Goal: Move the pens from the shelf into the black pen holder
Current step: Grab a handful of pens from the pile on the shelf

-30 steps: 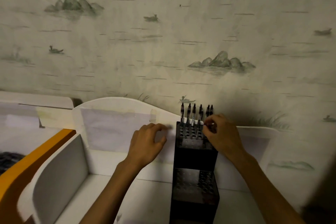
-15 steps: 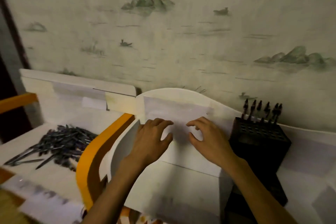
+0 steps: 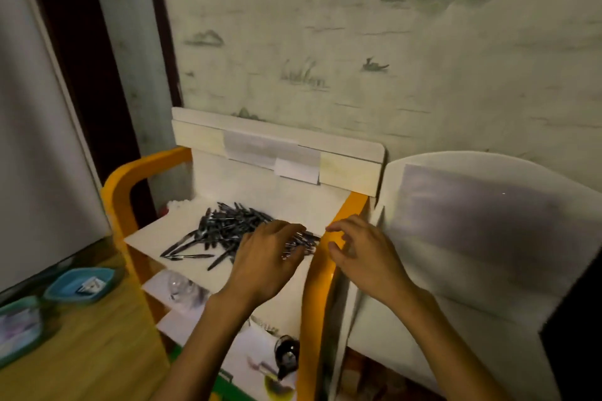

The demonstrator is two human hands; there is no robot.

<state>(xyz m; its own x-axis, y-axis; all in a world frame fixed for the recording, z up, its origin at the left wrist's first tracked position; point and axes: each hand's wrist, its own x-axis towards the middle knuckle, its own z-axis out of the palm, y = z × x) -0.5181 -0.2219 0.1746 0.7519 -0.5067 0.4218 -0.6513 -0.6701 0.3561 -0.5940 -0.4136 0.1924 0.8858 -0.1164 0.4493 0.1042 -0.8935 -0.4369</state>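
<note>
A heap of dark pens (image 3: pixel 224 228) lies on the white top shelf (image 3: pixel 146 239) of an orange-framed rack. My left hand (image 3: pixel 267 257) reaches over the right side of the heap, its fingers laid on the pens; blur hides whether any pen is pinched. My right hand (image 3: pixel 361 254) hovers over the rack's orange side rail (image 3: pixel 321 280) with loosely bent fingers and holds nothing. A dark shape (image 3: pixel 576 319) at the right edge may be the black pen holder; I cannot tell.
A white curved partition (image 3: pixel 472 221) stands right of the rack, against the patterned wall. Lower shelves hold a dark bottle (image 3: pixel 286 355) and a clear object (image 3: pixel 179 283). Blue trays (image 3: pixel 78 283) sit on the wooden surface at lower left.
The view has swung left from the pen holder to the rack. Both hands moved left with it; the left hand now lies on the pen heap, the right over the orange rail.
</note>
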